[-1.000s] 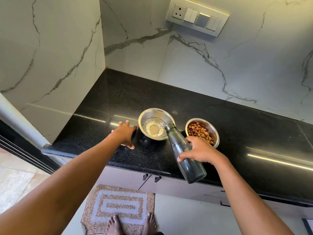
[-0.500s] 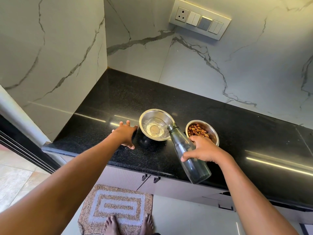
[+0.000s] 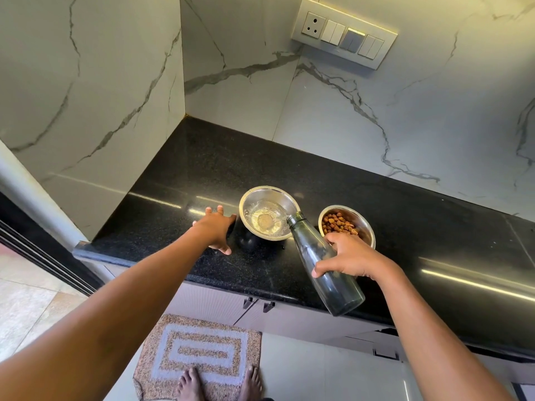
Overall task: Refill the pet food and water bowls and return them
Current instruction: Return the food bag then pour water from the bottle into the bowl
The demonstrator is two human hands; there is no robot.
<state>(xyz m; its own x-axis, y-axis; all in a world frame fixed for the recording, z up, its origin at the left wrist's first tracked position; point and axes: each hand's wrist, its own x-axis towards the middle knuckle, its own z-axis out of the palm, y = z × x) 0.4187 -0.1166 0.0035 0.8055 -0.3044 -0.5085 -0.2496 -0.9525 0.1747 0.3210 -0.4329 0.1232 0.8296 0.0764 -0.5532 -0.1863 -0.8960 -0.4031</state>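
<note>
Two steel bowls stand on the black counter. The left one, the water bowl, holds rippling water. The right one, the food bowl, holds brown kibble. My right hand grips a dark glass bottle, tilted with its open mouth over the water bowl's right rim. My left hand lies flat on the counter just left of the water bowl, fingers spread, holding nothing.
Marble walls close the counter at the back and left. A switch panel hangs on the back wall. Cabinet doors with handles sit under the counter. My bare feet stand on a patterned mat on the floor.
The bottle stays tilted over the water bowl, and the water in the bowl looks more stirred. Both hands have hardly moved; the camera has shifted a little.
</note>
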